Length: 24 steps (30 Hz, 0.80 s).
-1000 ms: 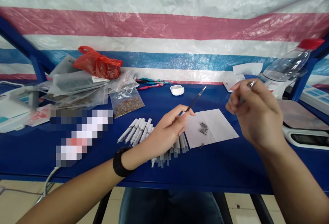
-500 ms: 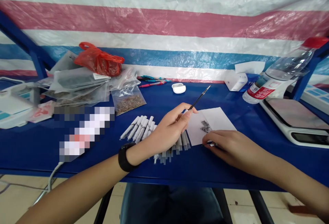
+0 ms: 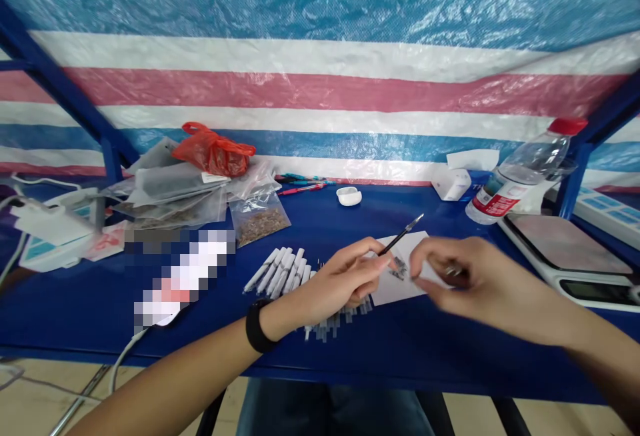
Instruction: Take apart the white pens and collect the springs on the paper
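My left hand (image 3: 345,276), wearing a black wristband, pinches a dark pen refill (image 3: 400,237) whose metal-looking tip points up and right. To the right my right hand (image 3: 465,283) is curled, blurred by motion. Small shiny metal pieces (image 3: 454,271) show inside its palm; their kind is unclear. Thumb and forefinger come close together near the refill, and I cannot tell whether they pinch anything. Between the hands, a white sheet of paper (image 3: 393,291) bears small grey pieces (image 3: 399,269). Partly under my left hand lie white pen parts (image 3: 283,273) and translucent tubes (image 3: 333,326).
Plastic bags (image 3: 175,186), a red bag (image 3: 215,149) and a bag of brown bits (image 3: 260,224) fill the left back. Pens (image 3: 303,188) and a white case (image 3: 349,196) lie behind. Rightward stand a tissue box (image 3: 453,183), a bottle (image 3: 515,179) and a scale (image 3: 560,243).
My right hand has lifted off the table by the paper and turned, bringing its fingers nearer the refill. My left hand still holds the refill. The view has tilted upward.
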Tool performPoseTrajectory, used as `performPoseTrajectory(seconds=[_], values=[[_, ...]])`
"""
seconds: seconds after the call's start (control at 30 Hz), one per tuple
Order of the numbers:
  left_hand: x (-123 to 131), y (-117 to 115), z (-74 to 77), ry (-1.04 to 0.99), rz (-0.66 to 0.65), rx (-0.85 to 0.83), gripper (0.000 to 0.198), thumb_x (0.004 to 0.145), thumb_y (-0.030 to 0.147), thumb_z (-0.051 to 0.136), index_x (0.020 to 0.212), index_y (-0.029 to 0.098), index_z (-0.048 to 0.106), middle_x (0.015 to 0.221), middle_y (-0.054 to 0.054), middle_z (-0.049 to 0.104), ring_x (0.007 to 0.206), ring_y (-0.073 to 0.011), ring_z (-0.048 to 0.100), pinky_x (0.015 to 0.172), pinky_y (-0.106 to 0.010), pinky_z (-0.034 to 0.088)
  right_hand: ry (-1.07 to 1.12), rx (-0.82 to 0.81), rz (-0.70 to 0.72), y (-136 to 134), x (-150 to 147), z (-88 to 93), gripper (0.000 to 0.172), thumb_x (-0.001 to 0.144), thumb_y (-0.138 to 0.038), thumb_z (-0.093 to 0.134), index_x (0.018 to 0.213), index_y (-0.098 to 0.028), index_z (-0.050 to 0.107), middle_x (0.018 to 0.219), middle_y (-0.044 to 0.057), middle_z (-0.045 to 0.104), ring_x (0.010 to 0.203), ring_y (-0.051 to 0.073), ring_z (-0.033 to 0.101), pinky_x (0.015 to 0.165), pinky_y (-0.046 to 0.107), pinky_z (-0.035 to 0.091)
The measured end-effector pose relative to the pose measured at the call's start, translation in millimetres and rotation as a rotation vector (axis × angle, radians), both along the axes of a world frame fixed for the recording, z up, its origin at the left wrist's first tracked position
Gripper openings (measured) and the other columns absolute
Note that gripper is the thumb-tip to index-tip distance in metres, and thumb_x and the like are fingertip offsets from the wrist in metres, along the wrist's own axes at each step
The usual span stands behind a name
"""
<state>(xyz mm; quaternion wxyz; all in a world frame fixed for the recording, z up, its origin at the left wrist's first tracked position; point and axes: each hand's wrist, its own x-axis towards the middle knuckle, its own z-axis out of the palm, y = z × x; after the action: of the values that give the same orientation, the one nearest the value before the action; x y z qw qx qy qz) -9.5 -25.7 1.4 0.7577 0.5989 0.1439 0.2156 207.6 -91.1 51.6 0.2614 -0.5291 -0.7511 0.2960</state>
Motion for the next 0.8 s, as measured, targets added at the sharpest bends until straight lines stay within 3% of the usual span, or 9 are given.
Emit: performPoseTrajectory(seconds=[0.07,0.13,0.23,0.4,0.57,0.8], values=[[0.0,-2.5,0.0,-0.025,-0.044,-0.017,0.033,0.102,0.053,0.055,0.097,0.020,0.051,0.059,0.011,0.028,0.047,-0.0064,0.017,0.047,-0.024,0.015,0.457,0.058,-0.128,3.8,-0.1,7.4,0.017,0.085,-0.035,0.073,0.079,-0.023,0.064,0.055,-0.007,0.037,0.047,0.009,0.029,0.047,0.026,0.024],[0.1,-4.4,-1.5,-0.055,-0.088,-0.027,0.036,0.102,0.055,0.056,0.097,0.020,0.052,0.057,0.012,0.026,0.045,-0.0066,0.018,0.047,-0.025,0.015,0.846,0.031,-0.151,8.4,-7.5,10.3,0.025,0.082,-0.042,0.080,0.078,-0.024,0.063,0.054,-0.010,0.027,0.046,0.008,0.020,0.046,0.026,0.022],[0.7,-5.5,-5.2,-0.102,-0.124,-0.050,0.036,0.102,0.054,0.056,0.099,0.018,0.054,0.056,0.012,0.028,0.044,-0.0068,0.018,0.046,-0.025,0.015,1.097,-0.110,-0.058,14.4,-24.9,9.0,0.027,0.079,-0.040,0.086,0.078,-0.024,0.064,0.054,-0.012,0.016,0.045,0.007,0.010,0.044,0.026,0.018],[0.7,-5.3,-6.0,-0.111,-0.139,-0.056,0.044,0.102,0.059,0.053,0.091,0.017,0.055,0.055,0.012,0.029,0.044,-0.0066,0.019,0.046,-0.025,0.016,1.190,-0.212,-0.001,19.0,-39.5,4.0,0.027,0.080,-0.038,0.085,0.081,-0.024,0.062,0.052,-0.013,0.012,0.044,0.007,0.008,0.044,0.026,0.017],[-0.8,-6.0,-3.4,-0.103,-0.129,-0.061,0.048,0.102,0.060,0.051,0.081,0.017,0.052,0.053,0.012,0.026,0.044,-0.0068,0.017,0.047,-0.026,0.016,1.139,-0.240,-0.028,20.1,-42.6,-1.1,0.035,0.079,-0.046,0.084,0.082,-0.025,0.057,0.052,-0.013,0.011,0.044,0.008,0.007,0.044,0.026,0.016],[-1.3,-5.4,-1.5,-0.116,-0.141,-0.068,0.048,0.102,0.059,0.051,0.079,0.018,0.052,0.053,0.011,0.026,0.043,-0.0066,0.018,0.046,-0.025,0.016,1.141,-0.274,0.023,19.1,-44.1,-8.9,0.030,0.083,-0.040,0.083,0.083,-0.022,0.059,0.053,-0.013,0.018,0.046,0.006,0.011,0.046,0.024,0.018]])
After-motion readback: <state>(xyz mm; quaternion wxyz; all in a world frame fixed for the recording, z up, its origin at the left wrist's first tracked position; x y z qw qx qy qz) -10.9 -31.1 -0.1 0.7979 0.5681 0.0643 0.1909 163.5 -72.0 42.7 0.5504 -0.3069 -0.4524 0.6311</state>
